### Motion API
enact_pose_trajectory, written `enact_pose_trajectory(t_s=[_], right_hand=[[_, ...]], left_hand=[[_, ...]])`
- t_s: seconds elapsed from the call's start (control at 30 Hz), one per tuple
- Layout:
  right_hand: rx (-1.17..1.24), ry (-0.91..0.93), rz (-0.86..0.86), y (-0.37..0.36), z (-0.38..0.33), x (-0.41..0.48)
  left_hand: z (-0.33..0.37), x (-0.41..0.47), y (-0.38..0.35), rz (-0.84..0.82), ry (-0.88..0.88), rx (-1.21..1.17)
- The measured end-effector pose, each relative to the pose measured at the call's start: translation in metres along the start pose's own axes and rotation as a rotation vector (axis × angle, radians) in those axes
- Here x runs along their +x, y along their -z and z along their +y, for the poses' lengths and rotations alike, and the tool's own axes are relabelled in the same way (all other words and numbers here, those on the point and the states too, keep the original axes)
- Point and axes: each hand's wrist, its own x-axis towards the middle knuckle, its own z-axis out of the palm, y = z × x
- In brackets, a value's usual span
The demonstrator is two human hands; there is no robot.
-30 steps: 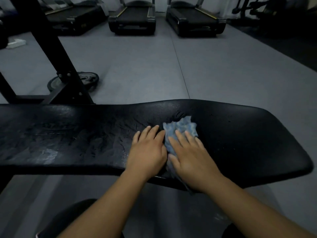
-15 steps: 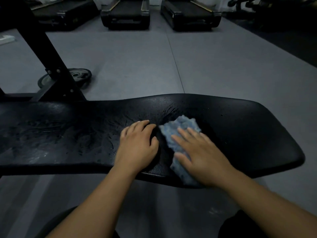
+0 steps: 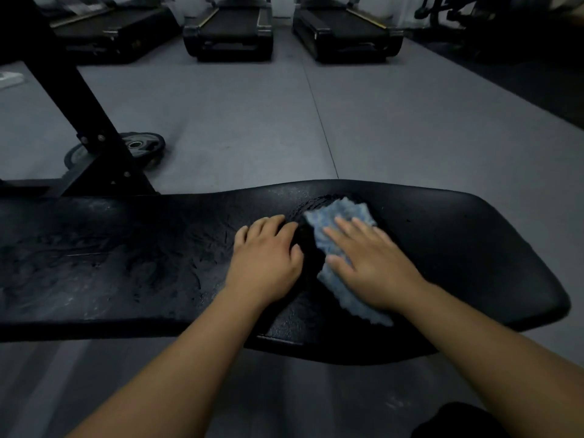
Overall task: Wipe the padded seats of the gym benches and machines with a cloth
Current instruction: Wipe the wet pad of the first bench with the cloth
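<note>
The black bench (image 3: 474,248) runs across the view, its rounded right end well apart from the hands and its left part cut off by the picture's edge. The blue cloth (image 3: 343,213) lies on the right half of the pad, reaching from close to the far edge almost to the near edge. Bare pad lies open to its right, and a longer stretch lies open to the left. The right hand (image 3: 373,267) lies flat on the cloth, fingers straight and slightly spread, pressing it down. The left hand (image 3: 268,257) rests on the bare pad just beside the cloth, with a narrow dark strip between them; its fingers are bent at the knuckles and grip nothing. The pad bulges near the hands and creases by the cloth's far left corner, and pale, dusty streaks mark its left part. Beyond it lies grey floor (image 3: 410,121) with a thin seam. A black steel upright (image 3: 79,105) slants up at the left, with a weight plate (image 3: 142,145) flat on the floor behind its foot. Three treadmills (image 3: 234,30) stand at the far side. The far right corner is too dark to read — some machine stands there. The middle of the cloth is hidden under the palm.
</note>
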Motion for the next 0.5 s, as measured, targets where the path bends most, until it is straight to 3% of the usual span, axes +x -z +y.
enact_pose_trajectory(t_s=[0.17,0.33,0.5], right_hand=[[-0.017,-0.215,0.037,-0.005,-0.026,0.074],[-0.010,0.037,0.051,-0.004,-0.019,0.045],[-0.036,-0.215,0.047,0.003,0.016,0.099]], left_hand=[[0.002,0.007,-0.005,0.010,-0.013,-0.010],[0.001,0.003,-0.002,0.028,-0.023,-0.039],[0.003,0.005,-0.005,0.045,-0.019,0.004]])
